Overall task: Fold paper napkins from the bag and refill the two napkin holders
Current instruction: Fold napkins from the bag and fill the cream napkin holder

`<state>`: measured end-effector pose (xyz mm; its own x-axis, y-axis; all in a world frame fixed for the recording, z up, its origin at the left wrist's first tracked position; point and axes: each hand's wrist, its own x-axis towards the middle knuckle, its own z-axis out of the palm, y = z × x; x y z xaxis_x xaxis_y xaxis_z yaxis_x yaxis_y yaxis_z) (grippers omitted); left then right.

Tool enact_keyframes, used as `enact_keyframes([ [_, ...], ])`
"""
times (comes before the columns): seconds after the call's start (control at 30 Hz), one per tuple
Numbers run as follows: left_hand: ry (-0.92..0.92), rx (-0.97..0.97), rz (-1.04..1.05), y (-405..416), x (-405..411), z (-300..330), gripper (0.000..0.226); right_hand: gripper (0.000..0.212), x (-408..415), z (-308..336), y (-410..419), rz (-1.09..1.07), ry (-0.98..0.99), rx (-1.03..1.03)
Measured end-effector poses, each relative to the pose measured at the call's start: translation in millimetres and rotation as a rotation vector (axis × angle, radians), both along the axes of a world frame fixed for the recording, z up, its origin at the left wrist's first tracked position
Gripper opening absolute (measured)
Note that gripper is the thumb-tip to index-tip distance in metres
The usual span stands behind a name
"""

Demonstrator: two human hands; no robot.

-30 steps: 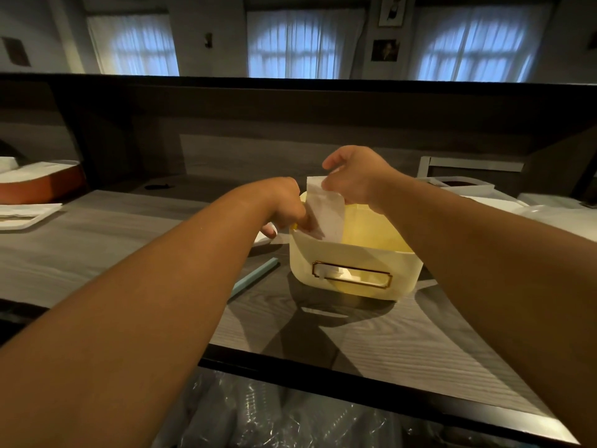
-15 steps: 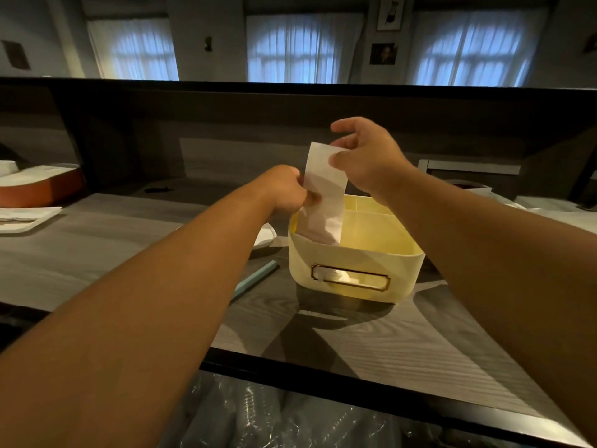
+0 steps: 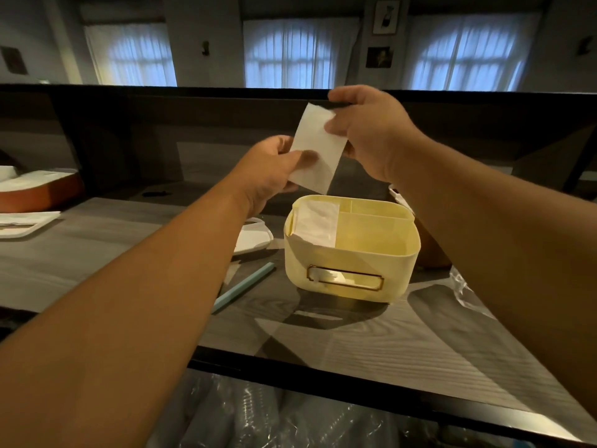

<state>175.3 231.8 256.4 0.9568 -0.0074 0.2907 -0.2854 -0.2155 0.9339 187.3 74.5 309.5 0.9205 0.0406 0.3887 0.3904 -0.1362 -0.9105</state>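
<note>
Holding a folded white napkin [image 3: 315, 150] above the yellow napkin holder [image 3: 352, 253], we pinch it with both hands: left hand [image 3: 274, 171] low, right hand [image 3: 368, 130] high.

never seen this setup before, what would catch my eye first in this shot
Both hands hold a white folded napkin up in the middle of the view: the left hand pinches its lower left edge, the right hand its upper right corner. Directly beneath stands a pale yellow napkin holder on the grey wooden table, with another napkin already tucked into its left compartment.
</note>
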Motion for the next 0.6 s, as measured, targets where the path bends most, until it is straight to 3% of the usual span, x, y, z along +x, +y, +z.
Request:
enact_keyframes([
  [0.17,0.112,0.397,0.084,-5,-7,-3,0.011,0.048,8,-34,2,-0.071,0.079,-0.341],
  [0.3,0.149,0.782,0.095,-8,-8,-7,0.025,0.052,19,-66,2,-0.054,0.138,-0.579],
  [0.43,0.167,0.887,0.113,-5,-3,-7,0.039,0.052,22,-74,4,-0.055,0.081,-0.705],
  [0.6,0.159,0.965,0.053,-4,1,-9,0.034,0.05,19,-78,5,-0.051,-0.042,-0.771],
])
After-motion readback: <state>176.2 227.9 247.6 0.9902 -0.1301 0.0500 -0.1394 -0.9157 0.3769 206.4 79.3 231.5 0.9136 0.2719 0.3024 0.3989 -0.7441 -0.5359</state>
